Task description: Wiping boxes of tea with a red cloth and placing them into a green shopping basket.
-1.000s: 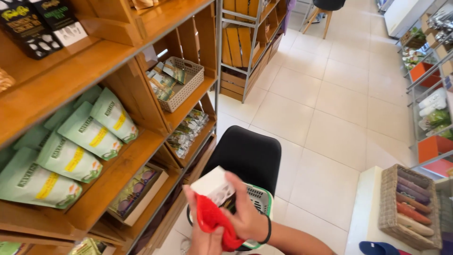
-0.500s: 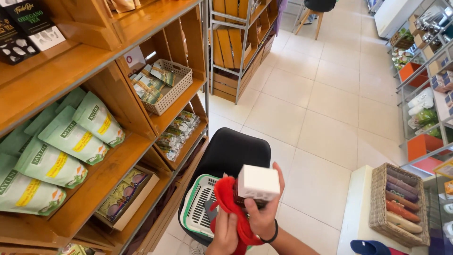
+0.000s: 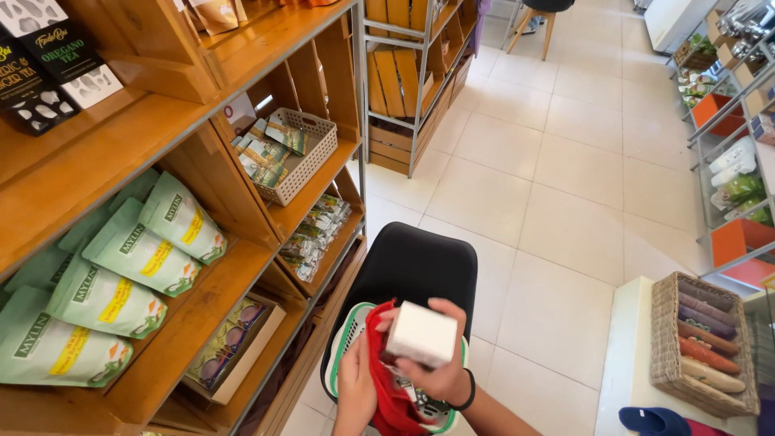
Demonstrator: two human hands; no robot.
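shelf-side handling: white box, red cloth, basket on black chair

1. wooden shelving unit [image 3: 202, 105]: fills the left of the view. its tiers carry pale green pouches [image 3: 105, 282], a white slotted bin [image 3: 303, 153] of small packets, and dark boxes on the top tier. a tray of printed packs sits on a lower tier.

2. tiled floor [image 3: 549, 186]: pale and open down the aisle, ending at a slatted wooden rack [image 3: 412, 73].

3. black chair [image 3: 416, 270]: stands just beside the shelving. it bears a green and white basket [image 3: 349, 339], whose rim shows at the chair's near edge.

4. wicker basket [image 3: 698, 343]: on a white counter at right, well apart from the hands. it holds rolled items in several colours.

5. red cloth [image 3: 387, 387]: drapes over the basket and down between the two hands.

6. white box [image 3: 421, 333]: held above the basket and the cloth, tilted slightly.

7. right hand [image 3: 440, 367]: fingers clamped on the white box, thumb underneath and fingertips over its top edge. a dark band circles the wrist.

8. left hand [image 3: 355, 387]: fingers closed together on the red cloth's left side, against the basket rim.

caution: the box is held by its edges only. a loosened grip would likely let it drop into the basket or onto the floor. a pull on the cloth could tip the basket, since it sits near the chair's edge.
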